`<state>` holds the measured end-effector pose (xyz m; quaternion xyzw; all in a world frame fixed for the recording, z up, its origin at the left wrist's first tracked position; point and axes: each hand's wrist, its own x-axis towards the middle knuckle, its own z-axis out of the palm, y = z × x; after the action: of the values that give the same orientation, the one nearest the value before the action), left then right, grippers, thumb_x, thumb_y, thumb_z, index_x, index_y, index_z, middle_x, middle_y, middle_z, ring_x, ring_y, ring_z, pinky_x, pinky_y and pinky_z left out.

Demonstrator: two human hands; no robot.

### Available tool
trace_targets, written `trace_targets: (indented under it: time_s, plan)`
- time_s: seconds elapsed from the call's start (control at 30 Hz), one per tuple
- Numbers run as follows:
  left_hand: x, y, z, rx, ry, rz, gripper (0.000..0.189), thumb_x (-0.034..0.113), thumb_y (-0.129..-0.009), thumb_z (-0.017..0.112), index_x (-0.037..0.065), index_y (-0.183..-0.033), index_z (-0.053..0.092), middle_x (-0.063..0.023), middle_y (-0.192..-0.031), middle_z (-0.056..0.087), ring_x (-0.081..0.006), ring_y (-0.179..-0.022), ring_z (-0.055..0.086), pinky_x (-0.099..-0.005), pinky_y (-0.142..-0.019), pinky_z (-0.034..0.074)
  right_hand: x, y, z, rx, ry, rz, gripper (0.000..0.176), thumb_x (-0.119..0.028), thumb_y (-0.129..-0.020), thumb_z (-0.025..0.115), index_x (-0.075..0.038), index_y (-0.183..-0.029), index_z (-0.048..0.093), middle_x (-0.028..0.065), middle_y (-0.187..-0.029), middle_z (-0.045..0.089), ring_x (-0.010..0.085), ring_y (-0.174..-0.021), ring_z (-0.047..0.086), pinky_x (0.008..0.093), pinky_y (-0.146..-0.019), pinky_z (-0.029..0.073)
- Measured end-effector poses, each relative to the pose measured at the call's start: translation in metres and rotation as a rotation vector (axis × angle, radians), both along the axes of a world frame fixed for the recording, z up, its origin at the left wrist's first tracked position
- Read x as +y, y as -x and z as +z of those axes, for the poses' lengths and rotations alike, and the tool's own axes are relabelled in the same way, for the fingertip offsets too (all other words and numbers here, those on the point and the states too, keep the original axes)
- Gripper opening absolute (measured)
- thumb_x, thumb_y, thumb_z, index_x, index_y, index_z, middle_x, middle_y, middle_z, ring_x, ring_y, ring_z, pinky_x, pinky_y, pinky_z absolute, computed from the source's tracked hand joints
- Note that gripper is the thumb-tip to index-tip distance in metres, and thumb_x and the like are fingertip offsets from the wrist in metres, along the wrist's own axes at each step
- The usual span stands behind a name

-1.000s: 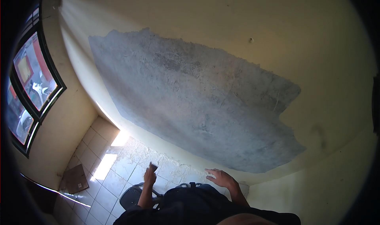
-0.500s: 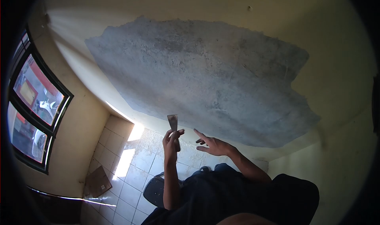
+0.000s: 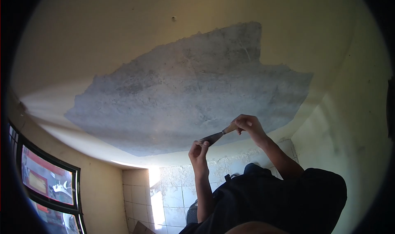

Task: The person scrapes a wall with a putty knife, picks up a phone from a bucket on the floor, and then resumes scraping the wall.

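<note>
Two bare hands share a narrow metal scraper with a brown handle (image 3: 217, 136), held up just below the edge of a large grey patch of stripped plaster (image 3: 185, 85) on a cream-painted surface (image 3: 123, 32). The right hand (image 3: 247, 125) is closed around the handle, and the left hand (image 3: 198, 148) pinches the blade's tip. A black-framed window (image 3: 49, 180) and pale floor tiles (image 3: 177, 193) show beneath.

A small scraper (image 3: 217, 135) with a flat dark metal blade and a short handle. It slants, handle end higher. The right hand (image 3: 247, 125) grips its handle; the left hand (image 3: 198, 150) pinches the blade's tip.
</note>
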<state>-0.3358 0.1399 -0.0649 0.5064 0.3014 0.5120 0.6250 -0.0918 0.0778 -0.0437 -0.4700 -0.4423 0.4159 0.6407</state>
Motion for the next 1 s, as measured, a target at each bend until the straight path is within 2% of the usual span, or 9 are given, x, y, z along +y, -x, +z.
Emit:
trace_targets:
  time_s: [0.2, 0.23, 0.33, 0.37, 0.47, 0.5, 0.67, 0.83, 1.0]
  plan:
    - [-0.024, -0.04, 0.011, 0.058, 0.022, -0.243, 0.011, 0.009, -0.098, 0.078, -0.001, -0.094, 0.075, -0.0037, -0.097, 0.074, -0.0123, -0.097, 0.064, -0.0305, -0.097, 0.046, 0.0, -0.02, 0.039, -0.174, -0.353, -0.291, 0.031, -0.032, -0.109, 0.062, -0.006, -0.101, 0.075, 0.0049, -0.105, 0.062, 0.0122, -0.087, 0.061, 0.0332, -0.08, 0.049]
    - [-0.028, -0.044, 0.016, 0.081, 0.008, -0.282, 0.012, 0.009, -0.098, 0.078, -0.002, -0.093, 0.075, -0.0043, -0.097, 0.074, -0.0126, -0.097, 0.064, -0.031, -0.097, 0.046, -0.002, -0.016, 0.055, -0.036, -0.425, -0.175, 0.028, -0.033, -0.109, 0.059, -0.01, -0.097, 0.069, 0.0048, -0.108, 0.054, 0.0145, -0.092, 0.061, 0.0349, -0.083, 0.049]
    - [-0.038, -0.056, 0.021, 0.108, -0.003, -0.372, 0.016, 0.011, -0.1, 0.076, -0.003, -0.093, 0.077, -0.0069, -0.095, 0.077, -0.0146, -0.099, 0.066, -0.0339, -0.1, 0.047, -0.005, -0.001, 0.083, 0.668, -0.395, 0.153, 0.028, -0.035, -0.109, 0.058, -0.013, -0.093, 0.061, 0.0027, -0.097, 0.051, 0.0148, -0.082, 0.057, 0.0336, -0.076, 0.048]
    - [-0.041, -0.059, 0.023, 0.094, 0.017, -0.397, 0.016, 0.012, -0.1, 0.076, -0.003, -0.094, 0.077, -0.0073, -0.096, 0.077, -0.0151, -0.099, 0.067, -0.0346, -0.101, 0.047, -0.007, -0.004, 0.088, 0.765, -0.352, 0.272, 0.036, -0.041, -0.111, 0.054, -0.016, -0.086, 0.049, -0.0022, -0.079, 0.043, 0.0103, -0.065, 0.044, 0.0282, -0.059, 0.039]
    - [-0.047, -0.063, 0.033, 0.081, 0.031, -0.405, 0.021, 0.015, -0.106, 0.068, -0.003, -0.101, 0.077, -0.0114, -0.098, 0.079, -0.0192, -0.101, 0.071, -0.0384, -0.105, 0.048, -0.001, -0.016, 0.085, 0.776, -0.361, 0.399, 0.044, -0.047, -0.113, 0.049, -0.018, -0.08, 0.043, -0.007, -0.065, 0.031, 0.0063, -0.054, 0.028, 0.0269, -0.048, 0.023]
    - [-0.047, -0.064, 0.032, 0.069, 0.012, -0.389, 0.024, 0.017, -0.108, 0.065, -0.003, -0.102, 0.076, -0.0126, -0.098, 0.079, -0.0206, -0.1, 0.072, -0.0392, -0.106, 0.048, -0.002, -0.013, 0.1, 0.804, -0.309, 0.27, 0.052, -0.051, -0.114, 0.044, -0.02, -0.073, 0.035, -0.0089, -0.058, 0.022, 0.0056, -0.049, 0.018, 0.0283, -0.044, 0.014]
    - [-0.037, -0.066, 0.025, 0.121, 0.027, -0.299, 0.035, 0.025, -0.113, 0.056, -0.006, -0.111, 0.072, -0.0151, -0.095, 0.078, -0.0229, -0.097, 0.074, -0.0408, -0.104, 0.051, 0.013, -0.072, 0.16, 0.799, -0.647, -0.151, 0.06, -0.055, -0.114, 0.039, -0.022, -0.066, 0.027, -0.0084, -0.054, 0.017, 0.0069, -0.046, 0.01, 0.0306, -0.042, 0.009]
    - [-0.026, -0.055, 0.025, 0.134, 0.04, -0.194, 0.04, 0.029, -0.114, 0.054, -0.008, -0.116, 0.07, -0.0154, -0.095, 0.076, -0.0228, -0.093, 0.074, -0.0414, -0.098, 0.056, 0.021, -0.128, 0.247, 0.494, -1.108, -0.515, 0.049, -0.034, -0.111, 0.038, -0.019, -0.068, 0.023, -0.006, -0.055, 0.016, 0.0088, -0.049, 0.007, 0.031, -0.046, 0.008]
    - [-0.02, -0.045, 0.035, 0.213, 0.029, -0.068, 0.041, 0.03, -0.113, 0.056, -0.008, -0.115, 0.07, -0.016, -0.094, 0.076, -0.0245, -0.093, 0.075, -0.0409, -0.098, 0.056, 0.045, -0.129, 0.279, 0.464, -1.166, -0.609, 0.047, -0.029, -0.108, 0.041, -0.018, -0.068, 0.021, -0.0054, -0.056, 0.015, 0.0094, -0.052, 0.006, 0.0308, -0.047, 0.008]
